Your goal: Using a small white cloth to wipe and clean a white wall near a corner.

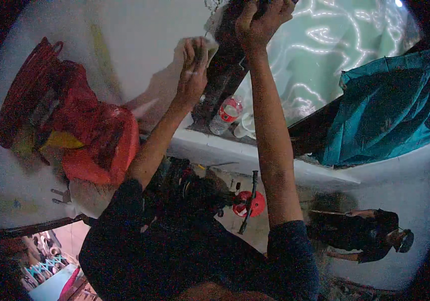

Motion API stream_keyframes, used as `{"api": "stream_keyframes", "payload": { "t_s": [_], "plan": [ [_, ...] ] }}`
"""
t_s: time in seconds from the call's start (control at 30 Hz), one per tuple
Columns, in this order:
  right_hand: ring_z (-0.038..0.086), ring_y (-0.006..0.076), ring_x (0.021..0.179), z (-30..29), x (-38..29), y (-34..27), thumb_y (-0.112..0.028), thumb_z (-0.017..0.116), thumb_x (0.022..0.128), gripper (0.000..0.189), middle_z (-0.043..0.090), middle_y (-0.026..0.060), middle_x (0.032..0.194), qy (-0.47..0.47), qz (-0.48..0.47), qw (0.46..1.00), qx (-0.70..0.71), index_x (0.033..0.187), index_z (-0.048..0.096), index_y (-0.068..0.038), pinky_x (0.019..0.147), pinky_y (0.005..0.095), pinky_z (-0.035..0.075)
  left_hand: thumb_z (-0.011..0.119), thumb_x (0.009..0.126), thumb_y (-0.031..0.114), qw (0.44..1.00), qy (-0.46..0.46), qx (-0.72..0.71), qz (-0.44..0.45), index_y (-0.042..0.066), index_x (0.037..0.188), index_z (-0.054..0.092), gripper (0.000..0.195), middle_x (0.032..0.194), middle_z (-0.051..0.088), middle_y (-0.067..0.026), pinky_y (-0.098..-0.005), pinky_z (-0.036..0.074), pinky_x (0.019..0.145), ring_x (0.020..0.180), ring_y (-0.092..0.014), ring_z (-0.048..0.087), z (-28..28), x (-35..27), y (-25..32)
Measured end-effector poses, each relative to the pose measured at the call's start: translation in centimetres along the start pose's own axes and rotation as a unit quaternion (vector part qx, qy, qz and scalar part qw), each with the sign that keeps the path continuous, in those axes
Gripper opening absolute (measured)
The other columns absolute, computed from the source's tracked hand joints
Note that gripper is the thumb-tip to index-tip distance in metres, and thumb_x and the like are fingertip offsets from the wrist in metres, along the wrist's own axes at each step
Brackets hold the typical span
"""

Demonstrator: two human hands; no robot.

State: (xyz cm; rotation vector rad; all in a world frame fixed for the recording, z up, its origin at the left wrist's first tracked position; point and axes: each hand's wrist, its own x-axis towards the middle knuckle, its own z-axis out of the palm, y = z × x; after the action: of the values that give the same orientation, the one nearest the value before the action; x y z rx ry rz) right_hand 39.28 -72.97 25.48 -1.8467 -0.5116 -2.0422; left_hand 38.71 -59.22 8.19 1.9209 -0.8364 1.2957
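Note:
My left hand (194, 71) is raised against the pale wall, its fingers bent over a small whitish pad or cloth (212, 46). Higher and to the right, my right hand (262, 28) is at a dark frame (224, 52), fingers curled; shadow hides whether it grips anything. Between my forearms, a clear plastic bottle with a red label (229, 111) lies or leans on a ledge beside white cups (245, 124). Behind the right forearm is a pale green surface with glowing white light lines (312, 49).
Red bags (98, 139) hang on the left wall. A teal cloth (384, 109) drapes over the ledge at right. Below are a red round object (250, 204) with a black bar and a person in dark clothes and a cap (376, 233). A lit opening shows shoes (49, 263).

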Motion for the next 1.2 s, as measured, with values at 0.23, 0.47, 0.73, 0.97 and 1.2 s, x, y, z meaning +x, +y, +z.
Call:
{"api": "stream_keyframes", "payload": {
  "t_s": [0.23,0.47,0.73,0.97,1.2],
  "plan": [
    [0.048,0.0404,0.113,-0.4,0.2,0.5,-0.013,0.057,0.092,0.024,0.049,0.0216,0.119,0.009,-0.017,1.0,0.011,0.114,0.059,-0.003,0.1,0.0564,0.036,0.054,0.095,-0.008,0.998,-0.04,-0.043,-0.008,-0.003,0.155,0.037,0.063,0.157,0.039,-0.0286,-0.0565,0.022,0.124,0.148,-0.053,0.028,-1.8,0.5,1.0],
    [0.048,0.0408,0.113,0.7,0.4,-0.3,-0.014,0.057,0.093,0.025,0.048,0.0214,0.121,-0.007,-0.005,1.0,-0.003,0.117,0.058,-0.004,0.102,0.0551,0.035,0.055,0.092,-0.009,0.989,-0.021,-0.125,-0.08,0.005,0.158,0.034,0.07,0.157,0.041,-0.0256,-0.0555,0.029,0.121,0.144,-0.053,0.035,-0.1,3.6,-1.2],
    [0.048,0.0406,0.112,-0.7,0.2,0.0,-0.016,0.055,0.095,0.023,0.048,0.0221,0.121,-0.006,-0.003,1.0,-0.009,0.114,0.06,-0.004,0.102,0.0566,0.034,0.057,0.092,-0.008,0.994,-0.097,0.055,-0.018,0.002,0.156,0.036,0.068,0.155,0.044,-0.0252,-0.0558,0.033,0.12,0.143,-0.051,0.037,-2.3,1.5,1.2],
    [0.048,0.04,0.113,0.4,-0.2,0.3,-0.016,0.056,0.095,0.022,0.049,0.022,0.12,0.007,-0.006,1.0,0.001,0.114,0.059,-0.005,0.101,0.0564,0.034,0.058,0.091,-0.008,0.996,-0.088,0.03,-0.001,0.001,0.156,0.035,0.07,0.158,0.037,-0.0282,-0.0566,0.028,0.122,0.147,-0.051,0.03,-1.1,-1.6,-1.1],
    [0.048,0.0409,0.114,0.9,0.2,-1.2,-0.011,0.057,0.091,0.024,0.049,0.0224,0.12,-0.006,-0.019,1.0,0.011,0.114,0.059,-0.004,0.099,0.0551,0.036,0.057,0.093,-0.008,1.0,0.018,0.012,-0.009,0.005,0.159,0.034,0.071,0.16,0.038,-0.0246,-0.061,0.025,0.122,0.149,-0.052,0.026,-0.7,1.5,-1.5]
  ]
}}
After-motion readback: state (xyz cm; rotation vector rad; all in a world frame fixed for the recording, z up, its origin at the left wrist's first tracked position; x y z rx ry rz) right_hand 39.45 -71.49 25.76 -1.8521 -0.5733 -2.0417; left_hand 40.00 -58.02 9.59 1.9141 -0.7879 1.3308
